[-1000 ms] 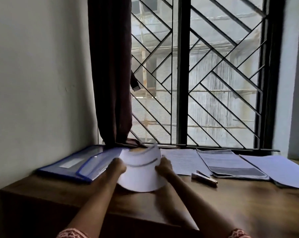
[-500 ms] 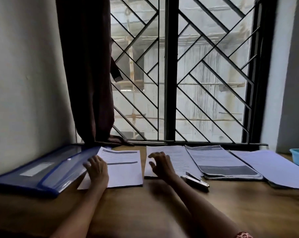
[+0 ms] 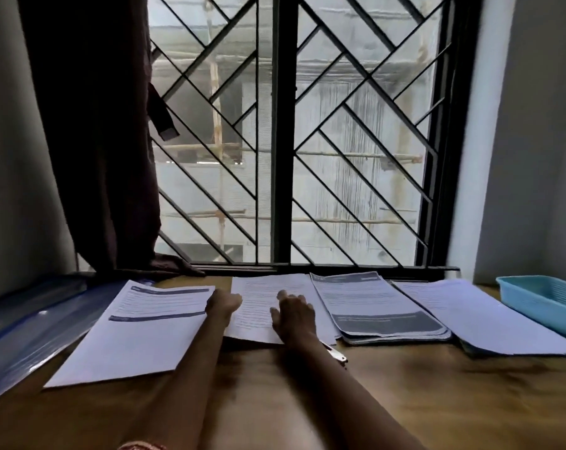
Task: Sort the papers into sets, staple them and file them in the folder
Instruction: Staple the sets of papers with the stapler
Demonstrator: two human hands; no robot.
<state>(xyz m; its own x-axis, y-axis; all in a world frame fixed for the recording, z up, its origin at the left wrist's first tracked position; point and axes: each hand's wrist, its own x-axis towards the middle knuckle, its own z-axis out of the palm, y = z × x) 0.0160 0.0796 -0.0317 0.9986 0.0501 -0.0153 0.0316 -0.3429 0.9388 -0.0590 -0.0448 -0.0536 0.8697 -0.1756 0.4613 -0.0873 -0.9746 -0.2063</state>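
Observation:
Four paper piles lie in a row on the wooden table [image 3: 405,391]. The left set [image 3: 135,332] has two blue bars. Beside it lies a plain text set [image 3: 259,306]. My left hand [image 3: 223,303] rests at that set's left edge, fingers loosely curled, holding nothing. My right hand [image 3: 293,315] lies flat on the text set with fingers spread. A thicker pile with a dark band [image 3: 379,306] and a plain white pile [image 3: 476,316] follow to the right. The stapler [image 3: 335,352] peeks out beside my right forearm. A blue folder [image 3: 31,332] lies open at the far left.
A light blue plastic tray [image 3: 545,300] stands at the right edge. A dark curtain [image 3: 93,141] hangs at the left of the barred window [image 3: 291,141] behind the table. Walls close both sides.
I was holding the blue-barred set upright in both hands; it now lies flat beside the folder. Both hands have moved right onto the plain text set.

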